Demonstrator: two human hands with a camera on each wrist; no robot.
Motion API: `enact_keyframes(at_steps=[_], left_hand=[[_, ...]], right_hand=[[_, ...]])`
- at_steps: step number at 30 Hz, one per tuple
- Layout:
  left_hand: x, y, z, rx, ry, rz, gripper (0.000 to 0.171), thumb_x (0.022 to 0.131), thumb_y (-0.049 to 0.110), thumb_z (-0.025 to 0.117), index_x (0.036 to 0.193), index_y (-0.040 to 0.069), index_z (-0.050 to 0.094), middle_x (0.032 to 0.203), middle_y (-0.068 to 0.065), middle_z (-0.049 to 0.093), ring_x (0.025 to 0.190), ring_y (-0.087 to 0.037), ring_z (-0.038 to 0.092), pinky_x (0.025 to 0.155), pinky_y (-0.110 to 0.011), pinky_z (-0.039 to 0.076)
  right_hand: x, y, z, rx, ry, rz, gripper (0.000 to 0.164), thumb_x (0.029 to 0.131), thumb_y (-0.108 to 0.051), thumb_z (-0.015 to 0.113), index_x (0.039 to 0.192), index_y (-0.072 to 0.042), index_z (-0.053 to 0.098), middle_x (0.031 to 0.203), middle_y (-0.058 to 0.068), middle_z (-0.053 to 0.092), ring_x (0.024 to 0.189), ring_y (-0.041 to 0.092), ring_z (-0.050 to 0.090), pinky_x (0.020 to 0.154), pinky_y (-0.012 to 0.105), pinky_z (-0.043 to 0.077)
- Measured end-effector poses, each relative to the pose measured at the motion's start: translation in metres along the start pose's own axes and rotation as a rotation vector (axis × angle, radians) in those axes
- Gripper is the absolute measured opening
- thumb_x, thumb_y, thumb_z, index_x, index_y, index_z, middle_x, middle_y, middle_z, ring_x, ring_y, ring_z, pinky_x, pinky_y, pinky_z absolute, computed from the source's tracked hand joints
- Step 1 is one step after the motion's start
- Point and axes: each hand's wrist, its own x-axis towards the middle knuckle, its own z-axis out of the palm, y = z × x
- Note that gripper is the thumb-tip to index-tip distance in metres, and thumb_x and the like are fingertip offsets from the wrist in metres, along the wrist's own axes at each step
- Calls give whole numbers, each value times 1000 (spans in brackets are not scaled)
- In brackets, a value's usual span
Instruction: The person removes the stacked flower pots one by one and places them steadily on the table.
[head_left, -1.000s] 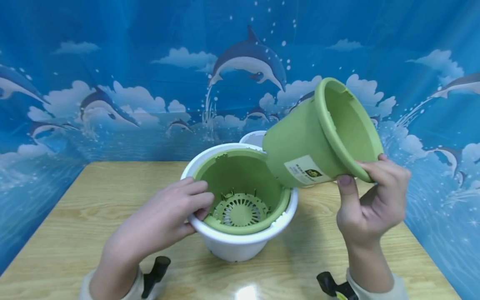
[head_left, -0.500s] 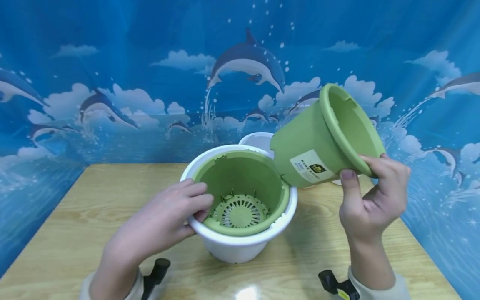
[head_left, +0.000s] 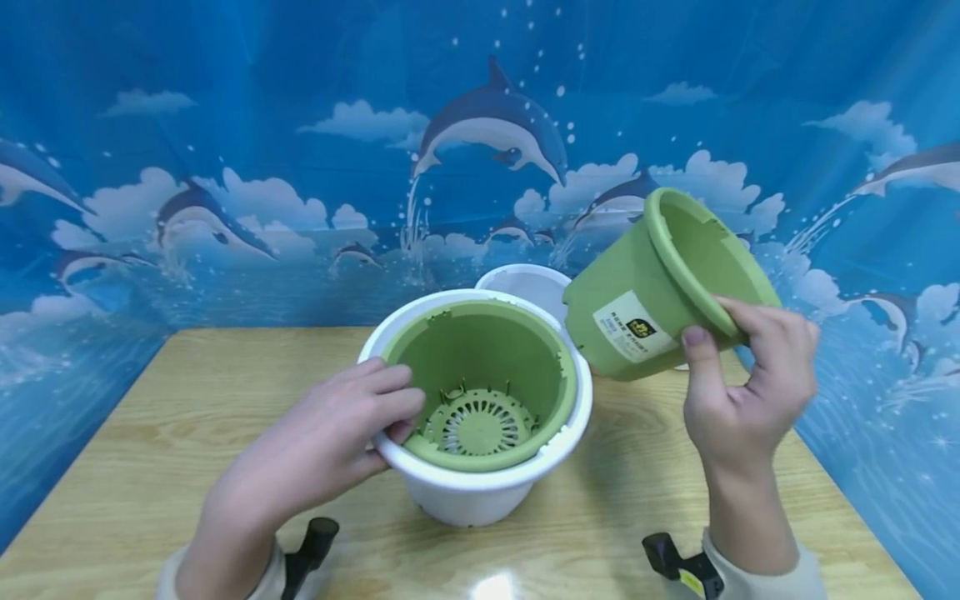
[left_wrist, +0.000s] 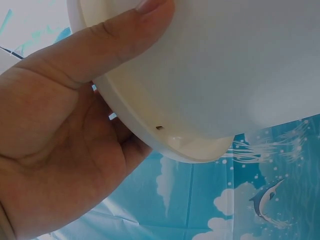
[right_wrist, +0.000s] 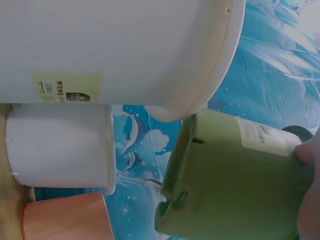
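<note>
A white flowerpot (head_left: pixel 468 498) stands upright on the table, and a green flowerpot (head_left: pixel 487 342) with a slotted bottom sits inside it. My left hand (head_left: pixel 360 412) grips the near-left rims, fingers over the inside. In the left wrist view the thumb (left_wrist: pixel 120 45) presses the white outer wall. My right hand (head_left: pixel 753 387) pinches the rim of a second green flowerpot (head_left: pixel 622 275), smaller-looking and labelled, thumb outside and fingers inside. This pot is tilted in the air, mouth up and to the right, its base close beside the white pot's right rim.
Behind the nested pots stands another white pot (head_left: pixel 525 282), mostly hidden in the head view. The right wrist view shows an orange pot (right_wrist: pixel 67 217) beside that white pot. A wooden table (head_left: pixel 187 400) lies beneath, with a blue dolphin-print curtain (head_left: pixel 262 125) behind it.
The right hand's green flowerpot has moved down and right, off the nested pots' rim, uncovering more of the white pot behind. The left hand has stayed at the rim.
</note>
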Motion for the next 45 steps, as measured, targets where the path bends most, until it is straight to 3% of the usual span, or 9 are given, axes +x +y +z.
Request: enact_keyframes(at_steps=[6, 10, 18, 24, 32, 40, 45], left_hand=[[0, 0, 0, 3, 0, -2, 43, 76, 16, 84, 76, 31, 44, 83, 17, 41, 77, -6, 42, 72, -25, 41], [0, 0, 0, 5, -1, -4, 43, 76, 16, 84, 76, 31, 45, 83, 17, 41, 77, -6, 42, 72, -26, 40], [0, 0, 0, 12, -2, -4, 44, 76, 13, 83, 75, 31, 43, 82, 16, 40, 76, -6, 41, 70, -25, 40], [0, 0, 0, 17, 1, -1, 42, 77, 16, 84, 76, 31, 45, 83, 17, 41, 77, -7, 41, 71, -25, 40], [0, 0, 0, 19, 2, -2, 42, 77, 16, 83, 75, 31, 44, 83, 17, 40, 76, -6, 41, 70, -24, 40], [0, 0, 0, 24, 1, -3, 41, 78, 18, 83, 75, 31, 44, 83, 16, 41, 76, -6, 41, 70, -25, 40], [0, 0, 0, 25, -4, -8, 42, 78, 18, 84, 75, 31, 44, 83, 17, 41, 76, -7, 41, 70, -25, 40]], right_hand=[[0, 4, -3, -88, -34, 1, 24, 74, -12, 70, 86, 8, 73, 80, 21, 64, 87, 0, 45, 89, 27, 27], [-1, 9, -6, -167, -100, -3, 25, 75, -14, 69, 88, 7, 74, 80, 26, 62, 89, 0, 41, 92, 29, 24], [-4, 19, -14, -295, -232, -28, 26, 79, -17, 67, 95, 2, 76, 84, 21, 65, 87, 40, 48, 91, 29, 18], [-4, 23, -16, -374, -286, -49, 27, 81, -18, 65, 95, 1, 76, 87, 19, 67, 88, 42, 50, 86, 34, 19], [-2, 25, -19, -468, -334, -49, 27, 82, -17, 61, 94, 2, 76, 86, 21, 68, 85, 42, 52, 80, 49, 24], [2, 23, -26, -530, -348, -21, 27, 83, -15, 59, 96, 1, 76, 88, 21, 69, 86, 42, 55, 76, 51, 23], [2, 23, -28, -568, -401, 8, 26, 83, -15, 60, 97, 1, 76, 91, 20, 70, 89, 42, 56, 74, 54, 24]])
